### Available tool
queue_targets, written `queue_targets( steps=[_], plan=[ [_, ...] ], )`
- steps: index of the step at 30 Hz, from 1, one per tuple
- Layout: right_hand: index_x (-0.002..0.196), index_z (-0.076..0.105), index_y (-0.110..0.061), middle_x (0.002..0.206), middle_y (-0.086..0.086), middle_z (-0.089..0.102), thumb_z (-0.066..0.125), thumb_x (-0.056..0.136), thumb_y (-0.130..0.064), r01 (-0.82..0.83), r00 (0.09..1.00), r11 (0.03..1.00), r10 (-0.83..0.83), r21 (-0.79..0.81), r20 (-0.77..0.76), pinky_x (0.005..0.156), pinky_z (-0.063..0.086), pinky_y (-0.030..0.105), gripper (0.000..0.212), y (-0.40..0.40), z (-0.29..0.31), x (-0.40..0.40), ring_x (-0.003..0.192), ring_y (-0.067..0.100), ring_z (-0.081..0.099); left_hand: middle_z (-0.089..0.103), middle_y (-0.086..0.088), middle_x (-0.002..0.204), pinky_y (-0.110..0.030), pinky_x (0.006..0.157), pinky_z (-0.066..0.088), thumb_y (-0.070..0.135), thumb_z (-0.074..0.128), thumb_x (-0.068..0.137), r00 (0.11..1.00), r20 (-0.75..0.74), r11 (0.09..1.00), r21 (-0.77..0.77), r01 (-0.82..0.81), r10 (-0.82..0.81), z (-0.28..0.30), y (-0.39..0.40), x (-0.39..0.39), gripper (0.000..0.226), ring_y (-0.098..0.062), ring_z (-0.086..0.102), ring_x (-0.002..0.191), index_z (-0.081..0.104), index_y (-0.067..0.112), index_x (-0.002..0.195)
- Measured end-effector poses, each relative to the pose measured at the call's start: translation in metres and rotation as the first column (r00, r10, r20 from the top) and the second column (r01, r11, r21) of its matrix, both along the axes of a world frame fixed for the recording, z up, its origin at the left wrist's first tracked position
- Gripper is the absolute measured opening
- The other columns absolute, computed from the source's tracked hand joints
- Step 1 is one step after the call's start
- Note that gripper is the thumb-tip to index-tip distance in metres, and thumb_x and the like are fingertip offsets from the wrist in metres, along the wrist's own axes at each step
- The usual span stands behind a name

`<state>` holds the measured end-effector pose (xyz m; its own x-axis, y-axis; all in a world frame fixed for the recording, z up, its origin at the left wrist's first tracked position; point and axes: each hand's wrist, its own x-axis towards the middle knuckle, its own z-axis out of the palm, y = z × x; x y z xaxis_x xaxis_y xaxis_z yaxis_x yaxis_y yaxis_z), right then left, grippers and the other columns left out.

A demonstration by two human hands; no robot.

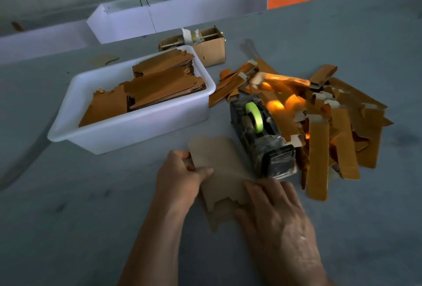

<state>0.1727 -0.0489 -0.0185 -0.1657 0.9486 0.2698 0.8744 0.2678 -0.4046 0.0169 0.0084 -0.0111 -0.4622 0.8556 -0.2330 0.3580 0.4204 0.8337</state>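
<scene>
**Desk:** What is in hand here?

**Photographer:** A person works a flat cardboard blank (219, 164) on a grey worktop (91, 205). The left hand (180, 173) pinches the blank's left edge, thumb laid on top and fingers (180, 154) curled round the edge. The right hand (274, 210) lies spread on the blank's right side, its fingers (259, 191) straight, pressing down and gripping nothing.

**Desk:** Where does the blank lie against those fingers?

**Photographer:** Between the two hands and partly under both. Its scalloped far end runs out beyond the left fingers, and its notched near end lies just beside the right thumb. A tape dispenser (267, 146) carrying a green roll (254, 114) stands just beyond the right fingertips, close to touching them.

**Desk:** How will it handle?

**Photographer:** By its look it is light and thin, stiff enough to take a crease but easy to bend or dent. It would likely slide on the worktop unless pinned, so a flat hand suits it. It is best held at the long edges, clear of the small cut tabs, which look apt to tear.

**Desk:** And around it?

**Photographer:** A white tub (127, 132) of stacked blanks sits beyond the left fingers. A heap of folded pieces (331, 123) lies beyond the right fingers and off to their right, past the dispenser.
</scene>
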Motion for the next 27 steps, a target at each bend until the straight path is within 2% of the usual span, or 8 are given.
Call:
queue_targets(
  steps=[4, 7, 10, 15, 19, 22, 24, 27],
  plan=[
    [0.087, 0.073, -0.011, 0.082, 0.008, 0.065, 0.089, 0.055, -0.027, -0.035, 0.999, 0.999, 0.035, -0.029, -0.009, 0.052, 0.054, 0.037, 0.039, -0.002, -0.003, -0.001, 0.072, 0.03, 0.062, 0.069, -0.006, 0.083, -0.03, 0.07, 0.049, 0.005, 0.081, 0.072, 0.997, 0.068, 1.0, 0.013, -0.022, 0.021, -0.002, -0.002, -0.013, 0.033, -0.02, 0.065, 0.078, 0.063, 0.008, 0.1],
    [0.085, 0.073, -0.013, 0.081, 0.006, 0.064, 0.089, 0.056, -0.024, -0.05, 0.998, 0.998, 0.049, -0.048, -0.026, 0.051, 0.053, 0.034, 0.035, 0.001, 0.0, 0.003, 0.071, 0.028, 0.062, 0.071, -0.002, 0.082, -0.029, 0.069, 0.047, 0.011, 0.079, 0.075, 1.0, -0.015, 1.0, 0.003, 0.009, -0.009, 0.003, -0.006, -0.024, 0.017, -0.017, 0.066, 0.077, 0.065, 0.015, 0.084],
    [0.089, 0.073, -0.014, 0.085, 0.004, 0.066, 0.086, 0.061, -0.024, -0.055, 0.998, 0.996, 0.053, -0.076, -0.029, 0.052, 0.053, 0.036, 0.032, 0.005, 0.0, 0.007, 0.077, 0.028, 0.063, 0.071, 0.011, 0.071, -0.021, 0.052, 0.046, 0.016, 0.072, 0.084, 0.982, -0.151, 0.993, -0.014, 0.114, -0.115, 0.013, -0.015, -0.029, 0.012, -0.003, 0.065, 0.059, 0.067, 0.022, 0.075],
    [0.11, 0.067, -0.022, 0.109, -0.003, 0.062, 0.063, 0.086, -0.03, -0.094, 0.991, 0.991, 0.084, -0.092, -0.106, 0.08, 0.048, 0.031, 0.026, 0.011, 0.001, 0.012, 0.102, 0.019, 0.053, 0.067, -0.01, 0.08, -0.032, 0.066, 0.05, 0.019, 0.053, 0.094, 0.758, -0.637, 0.989, -0.063, 0.135, -0.144, 0.035, -0.021, -0.022, 0.018, -0.031, 0.061, 0.076, 0.068, 0.011, 0.086],
    [0.098, 0.069, -0.022, 0.096, -0.006, 0.063, 0.06, 0.087, -0.031, -0.097, 0.964, 0.989, 0.066, -0.108, -0.256, 0.074, 0.051, 0.03, 0.017, 0.012, 0.009, 0.015, 0.088, 0.013, 0.058, 0.064, -0.006, 0.091, -0.028, 0.067, 0.036, 0.021, 0.046, 0.098, 0.657, -0.75, 0.989, 0.029, 0.146, -0.075, 0.047, -0.03, -0.012, 0.021, -0.026, 0.053, 0.08, 0.066, 0.019, 0.095],
    [0.097, 0.069, -0.023, 0.091, -0.009, 0.065, 0.063, 0.084, -0.029, -0.056, 0.937, 0.991, 0.011, -0.12, -0.348, 0.069, 0.054, 0.028, 0.016, 0.011, 0.012, 0.016, 0.08, 0.008, 0.063, 0.065, -0.001, 0.097, -0.024, 0.072, 0.036, 0.026, 0.051, 0.097, 0.822, -0.57, 0.98, 0.161, 0.12, -0.007, 0.052, -0.033, -0.013, 0.023, -0.02, 0.056, 0.089, 0.071, 0.02, 0.108],
    [0.101, 0.068, -0.028, 0.091, -0.015, 0.065, 0.062, 0.083, -0.035, -0.035, 0.891, 0.989, -0.034, -0.144, -0.452, 0.067, 0.051, 0.013, 0.02, 0.01, 0.016, 0.015, 0.081, 0.0, 0.062, 0.067, 0.007, 0.076, -0.026, 0.064, 0.04, 0.029, 0.057, 0.094, 0.958, -0.283, 0.979, 0.182, 0.09, -0.035, 0.053, -0.035, -0.015, 0.016, -0.013, 0.06, 0.073, 0.073, 0.025, 0.096],
    [0.104, 0.062, -0.036, 0.092, -0.02, 0.066, 0.046, 0.073, -0.06, -0.137, 0.801, 0.944, -0.073, -0.3, -0.595, 0.069, 0.05, 0.007, 0.043, 0.011, 0.023, 0.013, 0.085, -0.007, 0.062, 0.066, 0.019, 0.062, -0.018, 0.054, 0.043, 0.029, 0.062, 0.09, 0.987, 0.119, 0.987, 0.124, 0.097, -0.112, 0.05, -0.038, -0.013, 0.009, 0.007, 0.058, 0.055, 0.07, 0.029, 0.086]
  ],
)
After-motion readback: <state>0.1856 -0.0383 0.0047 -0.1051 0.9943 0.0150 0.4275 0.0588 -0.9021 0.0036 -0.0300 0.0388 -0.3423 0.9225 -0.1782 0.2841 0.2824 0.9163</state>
